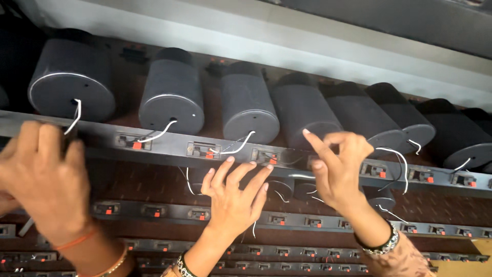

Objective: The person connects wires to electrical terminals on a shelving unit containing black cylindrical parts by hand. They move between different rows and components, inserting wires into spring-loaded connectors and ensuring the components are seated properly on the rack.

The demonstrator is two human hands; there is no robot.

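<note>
Hands over the grey rail [169,149] - left [236,197] spread open, right [338,166] half-curled, grasp unclear - near a white wire [245,142] running from cylinder [248,105] to red-tabbed terminal [205,151]; light, limp, probably best pinched near its tip.

Both forearms come up from the lower edge of the view, the left one near the middle and the right one further out, and they lean slightly towards each other. The left hand [233,202] is turned back-up with its wrist straight. Its fingers [241,174] are spread wide and stretched forward, and the palm faces down and is hidden. The right hand [338,166] sits a little higher and just beside it, wrist bent inward and index finger pointing up and to the left. The other fingers curl in towards the thumb, and I cannot tell whether they pinch anything.
</note>
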